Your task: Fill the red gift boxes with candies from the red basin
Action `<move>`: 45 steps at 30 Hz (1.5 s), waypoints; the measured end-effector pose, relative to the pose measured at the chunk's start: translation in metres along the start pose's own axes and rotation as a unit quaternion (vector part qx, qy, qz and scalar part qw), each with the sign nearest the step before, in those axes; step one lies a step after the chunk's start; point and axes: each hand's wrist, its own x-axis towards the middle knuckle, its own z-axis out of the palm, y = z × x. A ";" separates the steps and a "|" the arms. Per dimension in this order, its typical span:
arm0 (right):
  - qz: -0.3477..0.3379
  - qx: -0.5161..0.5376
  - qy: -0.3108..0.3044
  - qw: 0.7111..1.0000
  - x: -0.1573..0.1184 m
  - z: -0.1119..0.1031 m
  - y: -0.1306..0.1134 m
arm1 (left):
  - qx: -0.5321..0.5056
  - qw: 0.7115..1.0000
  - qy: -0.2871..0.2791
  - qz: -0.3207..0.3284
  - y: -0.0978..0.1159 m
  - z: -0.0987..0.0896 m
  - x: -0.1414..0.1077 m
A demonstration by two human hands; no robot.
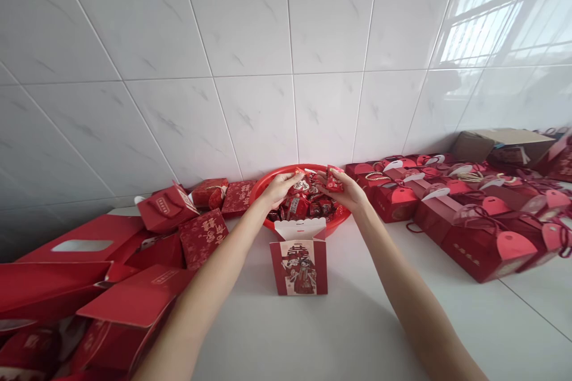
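Observation:
A red plastic basin [258, 189] holds many red-wrapped candies [297, 207]. My left hand [280, 187] is over the basin's left side, its thumb and fingers pinched on a small red-and-white wrapped candy [302, 185]. On the right side my right hand [351, 192] grips a red candy packet [335, 178], held upright between thumb and fingers. Directly in front of the basin stands a red gift box [299, 268] with a printed picture of figures on its front. Its top is open, and a white scalloped flap [300, 228] sticks up at the back. Neither hand touches the box.
Rows of closed red gift boxes [465, 238] with cord handles stand on the right. A brown cardboard box [504, 140] is behind them. Open and flat red boxes [129, 292] pile up on the left. A white tiled wall [250, 119] rises behind the white countertop [348, 321].

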 end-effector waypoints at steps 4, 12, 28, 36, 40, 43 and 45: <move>-0.011 -0.020 -0.051 0.998 -0.011 0.020 -0.005 | -0.014 0.997 -0.019 0.070 0.010 0.015 -0.007; -0.060 -0.071 -0.079 0.993 -0.048 0.069 -0.022 | 0.094 0.961 0.044 0.255 0.035 0.027 -0.040; -0.154 -0.238 -0.043 0.958 -0.081 0.083 -0.041 | 0.043 0.983 0.020 0.177 0.056 0.015 -0.094; -0.198 -0.288 -0.043 0.936 -0.093 0.078 -0.056 | 0.342 0.924 -0.114 0.130 0.061 -0.007 -0.131; -0.198 -0.306 -0.045 0.930 -0.093 0.078 -0.054 | 0.408 0.894 -0.119 0.145 0.049 -0.005 -0.130; -0.204 -0.325 -0.046 0.922 -0.094 0.079 -0.055 | 0.398 0.899 -0.117 0.141 0.042 -0.006 -0.125; -0.209 -0.344 -0.046 0.914 -0.096 0.080 -0.057 | 0.388 0.903 -0.116 0.143 0.038 -0.008 -0.122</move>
